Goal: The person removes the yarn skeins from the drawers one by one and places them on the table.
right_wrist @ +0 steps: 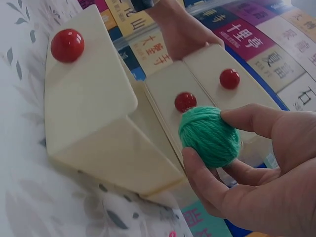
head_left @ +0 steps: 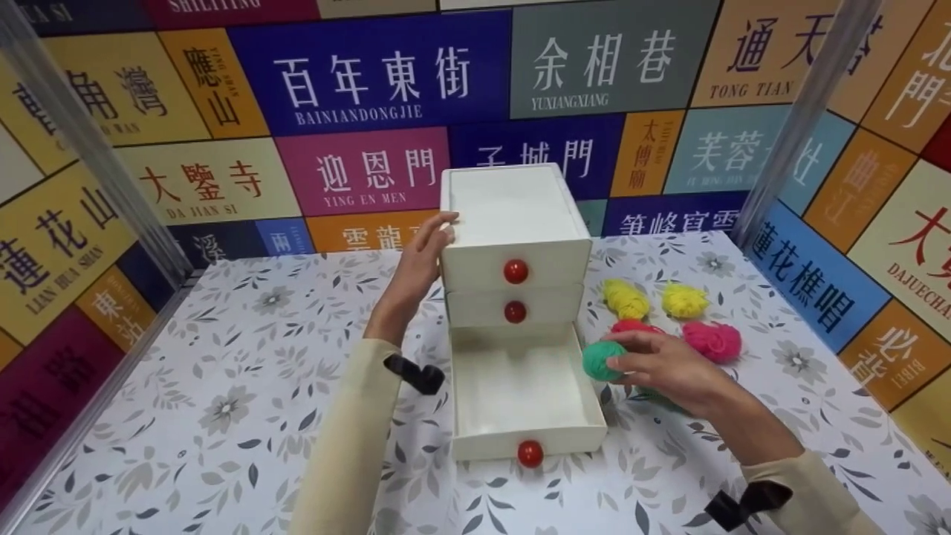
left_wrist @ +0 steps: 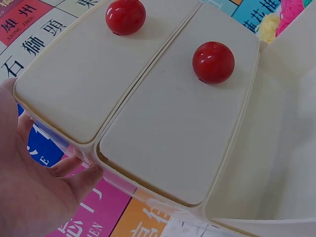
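A small white chest of drawers (head_left: 513, 204) with red ball knobs stands on the table. Its bottom drawer (head_left: 494, 386) is pulled out and its inside looks bare; the two upper drawers are closed. Against the chest's left side rests my left hand (head_left: 418, 264); in the left wrist view its fingertips touch the side wall. A green yarn ball (right_wrist: 210, 137) is pinched between the thumb and fingers of my right hand (head_left: 672, 368), just beside the right wall of the open drawer and above the table.
Right of the chest lie two yellow yarn balls (head_left: 685, 300), a pink yarn ball (head_left: 712, 340) and a red one (head_left: 631, 327) partly hidden by my right hand. More green shows under that hand. Printed panels stand behind the floral tablecloth (head_left: 223, 409).
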`<state>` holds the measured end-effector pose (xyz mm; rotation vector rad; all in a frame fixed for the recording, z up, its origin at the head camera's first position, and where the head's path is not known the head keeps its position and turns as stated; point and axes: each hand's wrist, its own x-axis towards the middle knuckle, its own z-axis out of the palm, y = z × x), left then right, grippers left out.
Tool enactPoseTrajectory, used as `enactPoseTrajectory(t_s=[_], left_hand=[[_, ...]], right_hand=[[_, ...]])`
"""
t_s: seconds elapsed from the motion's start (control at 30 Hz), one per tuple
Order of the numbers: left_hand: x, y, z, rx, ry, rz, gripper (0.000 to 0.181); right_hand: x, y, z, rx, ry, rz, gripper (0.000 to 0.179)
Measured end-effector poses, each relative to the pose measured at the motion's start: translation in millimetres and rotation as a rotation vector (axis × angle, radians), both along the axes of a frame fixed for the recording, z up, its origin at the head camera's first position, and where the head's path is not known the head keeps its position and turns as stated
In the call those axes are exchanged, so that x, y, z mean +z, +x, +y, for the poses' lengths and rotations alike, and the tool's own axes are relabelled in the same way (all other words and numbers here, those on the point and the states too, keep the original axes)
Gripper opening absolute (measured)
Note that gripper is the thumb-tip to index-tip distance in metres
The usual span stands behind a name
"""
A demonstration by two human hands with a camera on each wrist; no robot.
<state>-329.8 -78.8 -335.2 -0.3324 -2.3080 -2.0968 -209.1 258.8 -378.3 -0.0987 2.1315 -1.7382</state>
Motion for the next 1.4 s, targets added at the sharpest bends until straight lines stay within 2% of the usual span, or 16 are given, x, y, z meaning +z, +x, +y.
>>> enactPoseTrajectory(t_s=[0.23,0.4,0.6,0.67,0.8,0.9,1.03,1.1,1.27,1.33,1.4], left_hand=[[0.3,1.0,0.0,0.013,-0.013,-0.015,0.04],[0.1,1.0,-0.7,-0.002,0.007,-0.019,0.041],[-0.4,0.3,-0.8,0.007,0.007,-0.016,0.041],[-0.3,0.5,0.1,0.008,0.004,-0.018,0.041],[-0.2,0.5,0.3,0.009,-0.004,-0.025,0.041],[0.4,0.5,-0.4,0.007,-0.005,-0.022,0.042],[1.8,1.0,-1.3,0.012,-0.005,-0.022,0.042],[1.9,1.2,-1.8,0.013,-0.005,-0.024,0.041],[1.2,0.8,-1.6,0.008,0.0,-0.021,0.041],[1.1,0.7,-1.2,0.008,-0.006,-0.022,0.041],[1.0,0.5,-1.0,0.011,-0.012,-0.021,0.041]], right_hand=[[-6.0,5.1,35.6,-0.057,-0.034,-0.011,0.061],[-9.2,7.5,64.2,-0.092,-0.064,-0.005,0.066],[-16.7,10.5,93.4,-0.157,-0.058,-0.023,0.045],[-20.0,11.3,101.8,-0.182,-0.022,-0.046,0.049],[-28.6,12.4,117.6,-0.215,0.013,-0.081,0.073],[-34.0,12.8,130.2,-0.227,-0.03,-0.104,0.069],[-40.9,11.9,143.5,-0.252,-0.132,-0.143,0.051],[-44.6,11.4,148.0,-0.271,-0.17,-0.16,0.052],[-50.7,10.2,155.2,-0.301,-0.132,-0.204,0.077],[-51.9,9.9,157.2,-0.316,-0.105,-0.216,0.074],[-53.1,9.9,158.2,-0.324,-0.085,-0.222,0.064]])
